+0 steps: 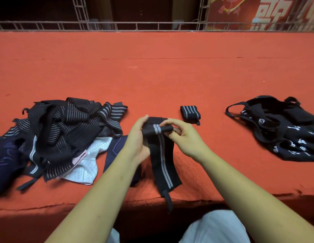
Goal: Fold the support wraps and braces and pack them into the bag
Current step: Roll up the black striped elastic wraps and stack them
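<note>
One striped wrap (163, 155) is mid-fold, its rolled top end gripped by the left hand (137, 137) and pinched by the right hand (185, 137), tail trailing below the fingers. Next, probably roll down that tail; the bag (296, 137) lies well right of them.

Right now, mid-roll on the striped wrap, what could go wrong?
1. The striped wrap has its tail hanging off the carpet; that could drag and skew the roll pinched by the left hand and right hand.
2. The bag lies collapsed; opening it may take a hand off, letting the roll spring loose.
</note>
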The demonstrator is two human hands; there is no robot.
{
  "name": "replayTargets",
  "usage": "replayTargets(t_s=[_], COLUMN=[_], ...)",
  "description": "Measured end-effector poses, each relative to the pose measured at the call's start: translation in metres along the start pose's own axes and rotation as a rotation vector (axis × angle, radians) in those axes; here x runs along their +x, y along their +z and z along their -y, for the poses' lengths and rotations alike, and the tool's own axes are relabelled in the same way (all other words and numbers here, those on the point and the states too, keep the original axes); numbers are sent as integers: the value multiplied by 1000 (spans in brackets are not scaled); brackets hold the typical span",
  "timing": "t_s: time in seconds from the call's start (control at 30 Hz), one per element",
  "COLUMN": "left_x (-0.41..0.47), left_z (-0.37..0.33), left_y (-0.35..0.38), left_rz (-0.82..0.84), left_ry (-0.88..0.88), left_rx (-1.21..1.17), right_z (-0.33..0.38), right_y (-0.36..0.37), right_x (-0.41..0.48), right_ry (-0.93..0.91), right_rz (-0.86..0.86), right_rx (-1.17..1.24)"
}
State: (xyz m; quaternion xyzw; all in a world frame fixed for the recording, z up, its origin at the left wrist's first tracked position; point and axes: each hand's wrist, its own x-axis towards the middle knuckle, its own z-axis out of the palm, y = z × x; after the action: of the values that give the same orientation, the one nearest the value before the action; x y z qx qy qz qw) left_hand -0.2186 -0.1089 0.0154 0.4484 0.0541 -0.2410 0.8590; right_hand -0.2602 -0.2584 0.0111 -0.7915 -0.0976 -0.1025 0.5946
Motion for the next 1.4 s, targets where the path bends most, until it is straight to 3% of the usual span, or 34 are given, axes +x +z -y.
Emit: replayTargets(t_s=[0.2, 0.37, 0.47, 0.6, 0.83, 0.93, 1.1, 1.17, 1.4], left_x=[2, 10, 9, 6, -2, -5, -9, -12, -9], left_z=[1, 9, 15, 16, 3, 5, 19, 24, 32], left_y=[0, -4, 2, 7, -4, -4, -18, -23, -17], left_rz=[-43, -85, -61, 61, 277, 320, 342, 397, 320], left_ry=[59, 299, 412, 476, 376, 313, -58, -134, -183], left_rx=[62, 200, 256, 286, 379, 392, 429, 390, 167], right_z=[-2, 6, 12, 12, 18, 18, 21, 21, 11], right_y=[4, 7, 15, 24, 2, 0, -6, -11, -23], right_x=[-13, -12, -11, -11, -3, 0, 7, 8, 7], right_ry=[81, 293, 313, 193, 72, 110, 114, 107, 63], right_rz=[-6, -69, -99, -126, -189, -202, -212, -205, -180], right_rx=[-31, 286, 144, 33, 111, 285, 565, 589, 501])
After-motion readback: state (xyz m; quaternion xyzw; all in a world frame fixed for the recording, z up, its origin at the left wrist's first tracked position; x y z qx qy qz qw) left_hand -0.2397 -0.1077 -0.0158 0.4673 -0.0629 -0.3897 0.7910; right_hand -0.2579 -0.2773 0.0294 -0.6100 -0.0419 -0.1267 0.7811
